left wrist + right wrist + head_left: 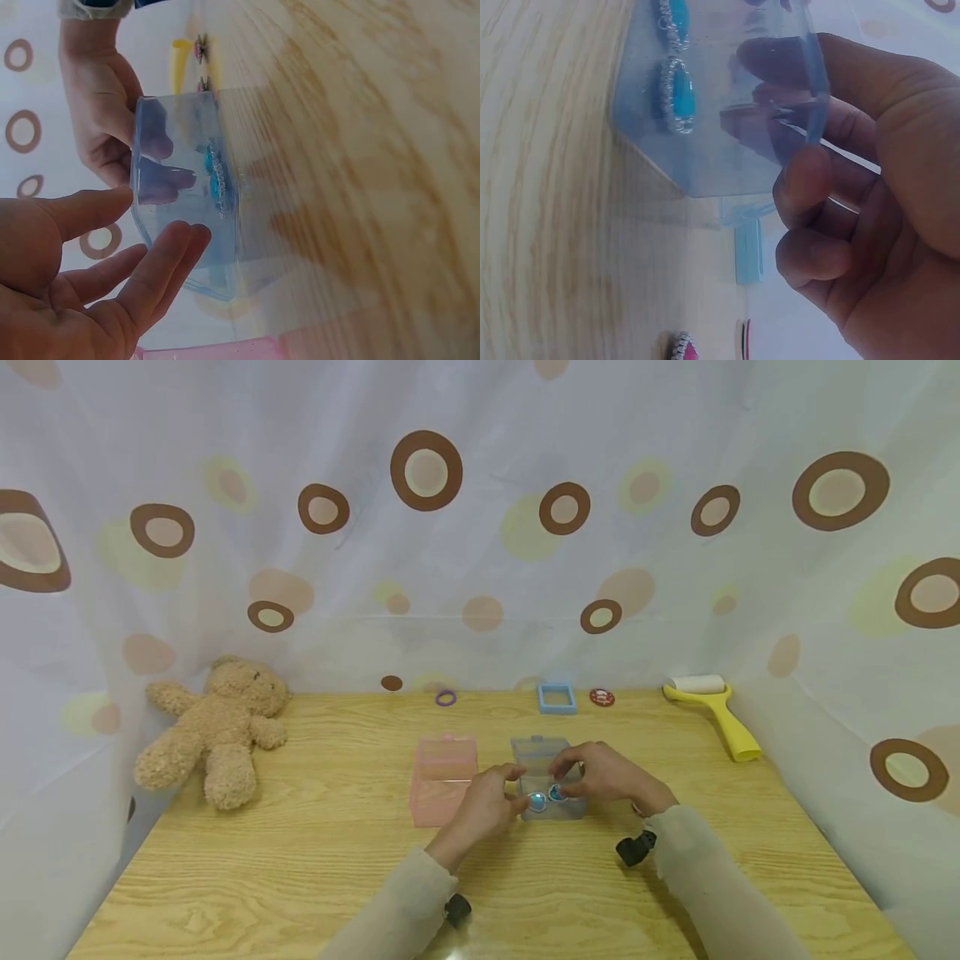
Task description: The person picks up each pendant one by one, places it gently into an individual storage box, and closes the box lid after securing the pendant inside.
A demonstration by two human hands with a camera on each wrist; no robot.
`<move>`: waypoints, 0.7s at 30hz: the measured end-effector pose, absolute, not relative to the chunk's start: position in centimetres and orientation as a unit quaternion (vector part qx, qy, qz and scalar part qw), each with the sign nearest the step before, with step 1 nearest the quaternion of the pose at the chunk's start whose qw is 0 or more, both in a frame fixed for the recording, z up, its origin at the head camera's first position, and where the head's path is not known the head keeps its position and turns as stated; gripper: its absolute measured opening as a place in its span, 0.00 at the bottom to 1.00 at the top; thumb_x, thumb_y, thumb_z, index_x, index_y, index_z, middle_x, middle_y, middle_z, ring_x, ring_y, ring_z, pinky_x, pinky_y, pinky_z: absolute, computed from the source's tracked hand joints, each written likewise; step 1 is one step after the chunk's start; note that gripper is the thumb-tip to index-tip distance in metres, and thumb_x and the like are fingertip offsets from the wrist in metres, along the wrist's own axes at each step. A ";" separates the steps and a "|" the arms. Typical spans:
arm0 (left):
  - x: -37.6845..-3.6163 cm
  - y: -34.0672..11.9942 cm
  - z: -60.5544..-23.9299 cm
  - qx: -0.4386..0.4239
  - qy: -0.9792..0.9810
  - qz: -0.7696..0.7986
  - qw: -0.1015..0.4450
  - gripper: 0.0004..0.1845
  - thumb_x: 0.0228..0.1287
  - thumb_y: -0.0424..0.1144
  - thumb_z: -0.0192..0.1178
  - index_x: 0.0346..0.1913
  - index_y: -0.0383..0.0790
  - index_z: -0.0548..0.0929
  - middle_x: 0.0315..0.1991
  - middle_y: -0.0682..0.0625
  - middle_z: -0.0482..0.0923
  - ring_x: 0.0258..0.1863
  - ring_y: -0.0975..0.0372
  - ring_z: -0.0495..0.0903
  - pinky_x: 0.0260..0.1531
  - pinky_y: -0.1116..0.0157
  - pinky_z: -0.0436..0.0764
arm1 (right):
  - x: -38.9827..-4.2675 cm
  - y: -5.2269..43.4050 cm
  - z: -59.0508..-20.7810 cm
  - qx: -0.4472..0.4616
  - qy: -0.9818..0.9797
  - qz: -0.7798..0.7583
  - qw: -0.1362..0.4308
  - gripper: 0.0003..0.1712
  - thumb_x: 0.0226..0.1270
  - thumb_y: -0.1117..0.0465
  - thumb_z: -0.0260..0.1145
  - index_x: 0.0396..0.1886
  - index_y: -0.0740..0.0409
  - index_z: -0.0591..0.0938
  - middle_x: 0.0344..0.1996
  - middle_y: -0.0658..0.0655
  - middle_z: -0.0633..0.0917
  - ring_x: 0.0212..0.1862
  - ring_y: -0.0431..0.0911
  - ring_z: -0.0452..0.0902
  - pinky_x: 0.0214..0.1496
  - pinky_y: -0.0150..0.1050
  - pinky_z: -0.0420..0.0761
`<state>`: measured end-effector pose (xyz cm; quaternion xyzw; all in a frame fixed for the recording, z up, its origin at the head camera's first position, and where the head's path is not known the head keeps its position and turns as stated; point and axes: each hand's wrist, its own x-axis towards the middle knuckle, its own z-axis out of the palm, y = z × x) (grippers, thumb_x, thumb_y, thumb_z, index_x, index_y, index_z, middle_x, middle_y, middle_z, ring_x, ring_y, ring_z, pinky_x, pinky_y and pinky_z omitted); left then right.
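Note:
A clear blue plastic box point(551, 810) with its lid tipped back stands in the middle of the table. Two blue gems with silvery beaded rims lie on its floor; one gem point(681, 97) shows through the wall in the right wrist view. My right hand point(611, 772) reaches over the rim, thumb and fingertips inside above the gems, nothing visible between them. At the box's left side is my left hand point(483, 806), its fingers extended along the wall and its thumb near the rim. A clear pink box point(435, 814), also with its lid back, sits left of it.
A teddy bear point(217, 727) leans at the left. Along the back lie a purple ring point(446, 702), a light-blue square frame point(557, 709) and a red round piece point(602, 697). A yellow-handled roller point(723, 714) is at right. Pink gems point(200, 49) lie beyond the blue box.

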<state>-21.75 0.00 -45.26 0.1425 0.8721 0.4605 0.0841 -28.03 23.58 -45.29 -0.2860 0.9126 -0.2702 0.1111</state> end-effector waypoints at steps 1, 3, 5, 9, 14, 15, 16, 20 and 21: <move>-21.8 0.0 -45.3 0.143 0.872 0.461 0.084 0.27 0.64 0.32 0.67 0.65 0.33 0.75 0.63 0.37 0.76 0.46 0.51 0.88 0.37 0.64 0.87 | -28.0 23.6 -45.2 -0.283 0.914 -0.270 0.111 0.16 0.61 0.57 0.74 0.49 0.52 0.86 0.43 0.49 0.89 0.49 0.49 0.84 0.45 0.39 0.82; -21.8 -0.1 -45.3 0.143 0.872 0.461 0.082 0.27 0.64 0.33 0.67 0.65 0.34 0.75 0.62 0.37 0.77 0.46 0.51 0.88 0.37 0.65 0.87 | -27.9 23.7 -45.0 -0.278 0.914 -0.272 0.112 0.16 0.62 0.57 0.74 0.50 0.51 0.86 0.43 0.48 0.88 0.50 0.49 0.84 0.47 0.41 0.82; -21.9 -0.2 -45.2 0.140 0.871 0.464 0.081 0.26 0.64 0.33 0.67 0.64 0.34 0.76 0.61 0.38 0.78 0.46 0.52 0.88 0.36 0.66 0.87 | -27.8 23.8 -44.7 -0.279 0.914 -0.274 0.108 0.16 0.63 0.56 0.73 0.50 0.52 0.86 0.44 0.49 0.88 0.50 0.49 0.84 0.48 0.43 0.82; -22.0 -0.6 -45.1 0.135 0.862 0.483 0.081 0.25 0.64 0.34 0.68 0.63 0.35 0.77 0.58 0.39 0.79 0.46 0.53 0.88 0.35 0.67 0.86 | -27.8 24.1 -44.2 -0.282 0.911 -0.285 0.096 0.16 0.63 0.56 0.72 0.50 0.53 0.86 0.44 0.49 0.89 0.50 0.50 0.83 0.48 0.45 0.82; -22.1 -1.3 -45.0 0.136 0.852 0.499 0.081 0.23 0.65 0.36 0.67 0.62 0.37 0.79 0.58 0.41 0.80 0.48 0.53 0.87 0.37 0.65 0.87 | -27.9 24.7 -43.7 -0.277 0.912 -0.292 0.079 0.15 0.65 0.58 0.71 0.50 0.54 0.85 0.42 0.48 0.88 0.43 0.46 0.83 0.46 0.39 0.82; -22.1 -1.5 -44.9 0.136 0.851 0.500 0.081 0.22 0.65 0.36 0.67 0.62 0.38 0.80 0.58 0.41 0.80 0.48 0.53 0.87 0.38 0.64 0.87 | -27.9 24.8 -43.6 -0.274 0.913 -0.294 0.075 0.14 0.65 0.58 0.71 0.50 0.54 0.86 0.41 0.48 0.88 0.42 0.44 0.83 0.45 0.38 0.82; -22.1 -1.7 -44.8 0.137 0.851 0.501 0.081 0.21 0.66 0.37 0.66 0.61 0.38 0.80 0.58 0.42 0.80 0.49 0.53 0.87 0.38 0.64 0.87 | -27.9 24.9 -43.5 -0.273 0.913 -0.294 0.071 0.14 0.65 0.59 0.71 0.49 0.54 0.85 0.41 0.48 0.88 0.41 0.43 0.83 0.45 0.37 0.82; -22.1 -2.7 -44.5 0.146 0.848 0.503 0.075 0.20 0.67 0.38 0.66 0.59 0.39 0.81 0.57 0.43 0.81 0.50 0.52 0.86 0.40 0.62 0.87 | -27.9 25.5 -43.0 -0.268 0.915 -0.296 0.055 0.14 0.65 0.60 0.71 0.49 0.55 0.85 0.41 0.51 0.89 0.38 0.43 0.82 0.42 0.34 0.81; -22.1 -3.0 -44.5 0.150 0.848 0.503 0.074 0.19 0.67 0.39 0.66 0.59 0.39 0.81 0.57 0.42 0.80 0.50 0.52 0.86 0.41 0.61 0.87 | -27.9 25.7 -42.9 -0.262 0.918 -0.294 0.053 0.14 0.65 0.59 0.71 0.49 0.54 0.86 0.41 0.51 0.89 0.37 0.43 0.81 0.41 0.33 0.80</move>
